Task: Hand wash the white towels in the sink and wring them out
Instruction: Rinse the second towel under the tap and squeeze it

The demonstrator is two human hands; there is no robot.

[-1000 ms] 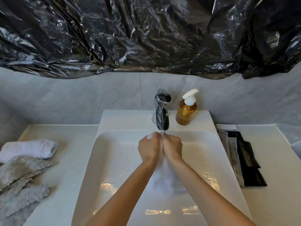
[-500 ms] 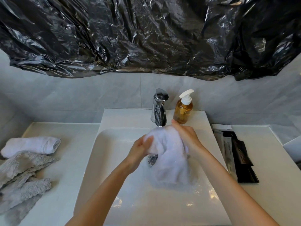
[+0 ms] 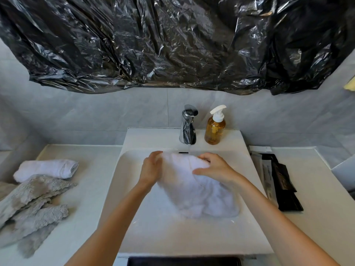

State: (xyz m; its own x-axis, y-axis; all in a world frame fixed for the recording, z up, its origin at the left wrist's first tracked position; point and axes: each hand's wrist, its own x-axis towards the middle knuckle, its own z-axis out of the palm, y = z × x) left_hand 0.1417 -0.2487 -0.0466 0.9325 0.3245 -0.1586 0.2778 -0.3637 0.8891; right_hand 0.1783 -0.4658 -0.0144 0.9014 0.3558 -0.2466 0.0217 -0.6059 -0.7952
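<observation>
head view: both hands on the white towel (image 3: 194,191), bunched in the sink (image 3: 134,227) toward its back edge. left hand (image 3: 150,169) grips its left end, right hand (image 3: 215,168) curls over the top. rolled towel (image 3: 46,167) on the counter's left edge.

Two hands: left hand (image 3: 151,167), right hand (image 3: 215,167). One white towel (image 3: 194,191) in one sink (image 3: 138,217); one rolled white towel (image 3: 48,167), one grey cloth heap (image 3: 32,206). One faucet (image 3: 188,125), one soap bottle (image 3: 215,127), one stack of dark packets (image 3: 278,179).
</observation>
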